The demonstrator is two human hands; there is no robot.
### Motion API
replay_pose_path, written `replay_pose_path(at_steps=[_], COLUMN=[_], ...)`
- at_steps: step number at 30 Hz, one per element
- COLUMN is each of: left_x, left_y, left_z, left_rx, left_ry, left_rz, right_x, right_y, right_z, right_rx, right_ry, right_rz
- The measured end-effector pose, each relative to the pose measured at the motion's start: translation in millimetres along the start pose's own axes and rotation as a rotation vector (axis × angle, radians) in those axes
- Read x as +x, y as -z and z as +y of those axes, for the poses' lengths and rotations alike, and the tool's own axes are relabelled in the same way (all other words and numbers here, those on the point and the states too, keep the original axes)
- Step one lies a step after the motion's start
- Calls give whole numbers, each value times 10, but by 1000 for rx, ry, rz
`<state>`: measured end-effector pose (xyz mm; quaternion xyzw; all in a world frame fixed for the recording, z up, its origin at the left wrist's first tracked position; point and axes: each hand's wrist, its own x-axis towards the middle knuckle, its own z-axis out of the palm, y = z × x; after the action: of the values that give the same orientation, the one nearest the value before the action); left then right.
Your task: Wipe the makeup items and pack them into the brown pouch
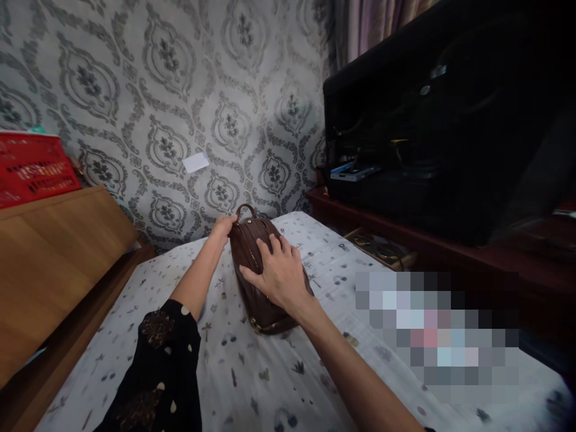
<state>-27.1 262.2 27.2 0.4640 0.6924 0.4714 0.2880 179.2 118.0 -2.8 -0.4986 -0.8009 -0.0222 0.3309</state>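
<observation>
- Leftmost, a red slatted plastic crate point(31, 168) sits on top of a pale wooden headboard-like panel point(58, 258) that runs along the edge of the bed.
- Behind it all, the wall is papered in grey-and-white damask wallpaper point(180, 90), with a small white paper slip point(195, 162) stuck to it.
- Underneath the hands lies the bed, covered with a white sheet printed with small dark motifs point(252, 372).
- On that sheet, about the middle of the view, stands a dark brown leather handbag with a short loop handle and gold trim point(256, 258), near the wall end of the bed.
- Reaching out from a black sleeve with pale dots point(162, 366), the left hand point(222, 228) is closed on the bag's top edge at its left, by the handle.
- Next to it, the right hand point(279, 273) lies open and flat, fingers spread, pressed on the bag's upper side.
- Further right, a low dark red-brown wooden cabinet point(405, 240) stands beside the bed and carries a big black box-like unit point(450, 132).
- Up above it hangs a strip of pinkish curtain point(378, 24).
</observation>
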Motion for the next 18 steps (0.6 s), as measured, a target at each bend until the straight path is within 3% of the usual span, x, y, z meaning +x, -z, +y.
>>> replay_pose_path(at_steps=[5,9,14,18], left_x=[-95,-97,51,168], left_y=[43,22,-131,-322], left_z=[-4,122,364,426], left_rx=[-32,-24,138,268], left_ry=[-88,-148,-161,-165], left_rz=[5,-5,-49,-99], right_x=[-2,-13,-17,-20], right_y=[7,14,34,50], right_z=[-4,1,2,6], right_rx=[-3,-5,22,57], right_ry=[-1,5,-2,-3], right_rz=[-13,-18,-46,-64])
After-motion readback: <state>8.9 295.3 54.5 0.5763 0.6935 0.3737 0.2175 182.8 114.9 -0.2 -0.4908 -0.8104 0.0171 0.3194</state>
